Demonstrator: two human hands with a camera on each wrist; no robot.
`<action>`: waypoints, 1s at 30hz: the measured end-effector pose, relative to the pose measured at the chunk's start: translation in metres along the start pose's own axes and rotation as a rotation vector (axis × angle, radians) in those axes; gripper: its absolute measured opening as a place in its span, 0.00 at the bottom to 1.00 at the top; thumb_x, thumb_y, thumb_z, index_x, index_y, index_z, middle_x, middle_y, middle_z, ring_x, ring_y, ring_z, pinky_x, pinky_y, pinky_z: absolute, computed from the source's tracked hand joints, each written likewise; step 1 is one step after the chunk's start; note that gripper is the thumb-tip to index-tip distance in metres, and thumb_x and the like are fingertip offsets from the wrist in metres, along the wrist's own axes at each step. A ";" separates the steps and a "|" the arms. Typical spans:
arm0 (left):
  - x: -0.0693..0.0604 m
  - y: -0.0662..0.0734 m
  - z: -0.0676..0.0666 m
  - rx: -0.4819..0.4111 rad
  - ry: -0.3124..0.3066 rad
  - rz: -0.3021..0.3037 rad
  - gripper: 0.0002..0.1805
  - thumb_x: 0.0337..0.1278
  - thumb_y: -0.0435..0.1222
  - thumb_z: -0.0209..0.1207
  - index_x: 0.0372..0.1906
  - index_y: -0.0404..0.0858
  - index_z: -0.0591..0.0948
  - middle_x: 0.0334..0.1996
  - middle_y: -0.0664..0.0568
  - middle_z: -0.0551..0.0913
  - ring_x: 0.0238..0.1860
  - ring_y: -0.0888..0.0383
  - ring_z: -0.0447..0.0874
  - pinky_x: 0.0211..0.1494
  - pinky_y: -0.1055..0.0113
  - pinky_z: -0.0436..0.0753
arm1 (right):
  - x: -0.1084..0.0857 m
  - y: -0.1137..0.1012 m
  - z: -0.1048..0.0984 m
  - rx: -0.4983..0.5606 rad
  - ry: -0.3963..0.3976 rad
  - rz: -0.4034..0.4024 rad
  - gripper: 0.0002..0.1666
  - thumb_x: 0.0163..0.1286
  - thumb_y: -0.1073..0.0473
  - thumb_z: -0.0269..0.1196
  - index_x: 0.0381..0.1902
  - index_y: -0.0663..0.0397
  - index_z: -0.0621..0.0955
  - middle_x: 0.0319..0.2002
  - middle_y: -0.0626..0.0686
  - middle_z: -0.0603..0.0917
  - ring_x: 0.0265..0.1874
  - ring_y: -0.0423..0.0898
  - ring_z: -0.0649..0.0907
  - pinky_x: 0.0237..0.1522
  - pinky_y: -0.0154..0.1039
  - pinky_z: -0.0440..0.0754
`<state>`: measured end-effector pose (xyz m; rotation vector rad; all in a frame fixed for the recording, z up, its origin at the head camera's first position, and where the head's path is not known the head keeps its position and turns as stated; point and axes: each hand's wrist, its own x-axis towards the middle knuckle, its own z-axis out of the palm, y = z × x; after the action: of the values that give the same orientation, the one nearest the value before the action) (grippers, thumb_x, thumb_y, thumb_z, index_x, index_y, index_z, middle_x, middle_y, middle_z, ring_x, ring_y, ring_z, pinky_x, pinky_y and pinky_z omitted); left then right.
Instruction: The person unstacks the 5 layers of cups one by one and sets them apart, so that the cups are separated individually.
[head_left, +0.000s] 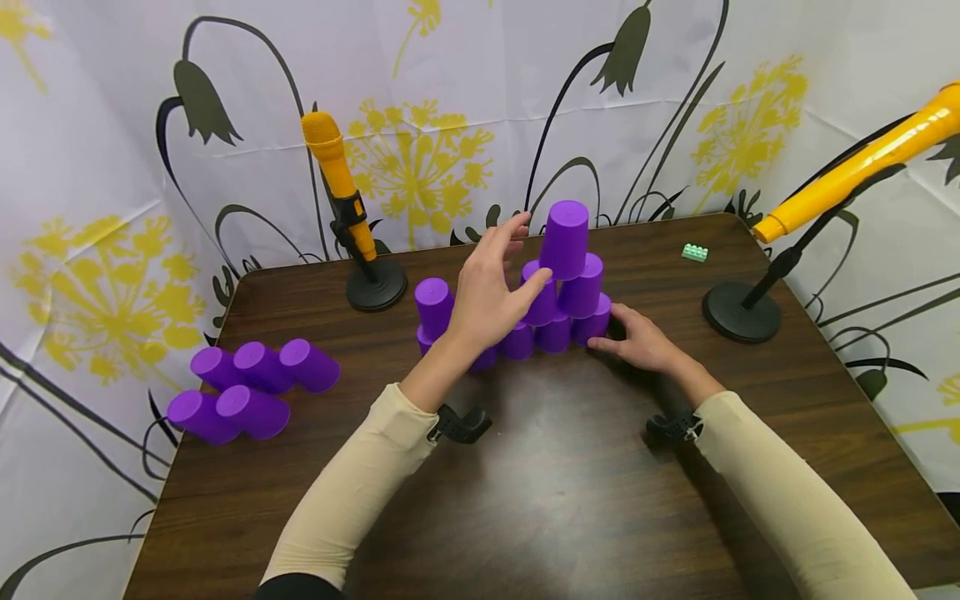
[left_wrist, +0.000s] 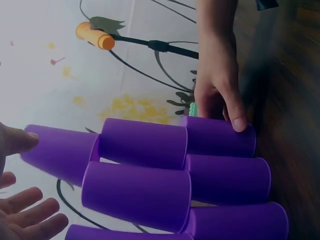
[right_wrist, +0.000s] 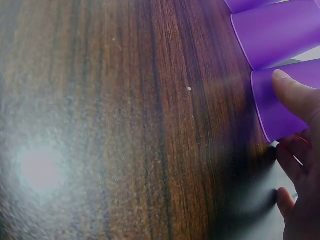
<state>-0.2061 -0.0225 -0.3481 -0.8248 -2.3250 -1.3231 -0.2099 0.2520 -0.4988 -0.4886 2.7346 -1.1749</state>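
Upside-down purple cups stand in a stepped stack at the table's middle. One cup (head_left: 566, 242) tops it, resting on a middle row that includes a right-hand cup (head_left: 582, 290). My left hand (head_left: 486, 293) is beside the top cup, its fingers spread and the thumb in front. In the left wrist view that thumb (left_wrist: 20, 140) overlaps the top cup (left_wrist: 62, 152); whether it touches cannot be told. At the bottom right, my right hand (head_left: 641, 340) holds the end cup (right_wrist: 275, 110), thumb on its front and fingers around the far side.
Another purple cup (head_left: 433, 305) sits on lower cups partly hidden by my left forearm. Several purple cups (head_left: 262, 367) cluster at the left edge. Two yellow microphones, one at left (head_left: 337, 171) and one at right (head_left: 862, 167), stand on black bases. A green toy brick (head_left: 694, 252) lies behind.
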 end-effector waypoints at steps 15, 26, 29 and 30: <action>0.027 0.000 0.021 0.068 -0.079 -0.058 0.40 0.53 0.42 0.71 0.70 0.40 0.67 0.51 0.49 0.80 0.49 0.55 0.81 0.51 0.60 0.76 | 0.000 -0.001 0.000 0.002 0.002 -0.013 0.41 0.65 0.50 0.69 0.71 0.56 0.66 0.64 0.61 0.73 0.65 0.59 0.70 0.66 0.60 0.62; 0.022 -0.001 0.016 0.031 -0.034 -0.028 0.37 0.54 0.40 0.70 0.68 0.39 0.69 0.50 0.49 0.80 0.46 0.55 0.83 0.47 0.61 0.79 | 0.000 -0.002 0.000 -0.008 0.006 -0.010 0.41 0.65 0.50 0.68 0.71 0.56 0.66 0.64 0.62 0.73 0.66 0.59 0.69 0.66 0.60 0.62; 0.015 0.003 0.003 0.005 -0.002 -0.007 0.36 0.53 0.39 0.70 0.67 0.39 0.70 0.51 0.49 0.80 0.48 0.56 0.82 0.48 0.61 0.80 | -0.001 -0.002 0.000 -0.009 0.008 -0.005 0.41 0.65 0.50 0.69 0.71 0.56 0.66 0.64 0.62 0.73 0.66 0.60 0.69 0.67 0.60 0.61; 0.012 0.005 -0.002 -0.003 0.012 -0.001 0.36 0.53 0.39 0.70 0.67 0.39 0.70 0.52 0.49 0.80 0.49 0.57 0.81 0.48 0.61 0.80 | -0.001 -0.003 0.000 -0.009 0.010 -0.003 0.41 0.65 0.50 0.69 0.71 0.57 0.66 0.64 0.62 0.73 0.66 0.60 0.69 0.67 0.60 0.61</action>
<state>-0.2122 -0.0188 -0.3369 -0.8147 -2.3155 -1.3282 -0.2087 0.2508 -0.4968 -0.4899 2.7499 -1.1688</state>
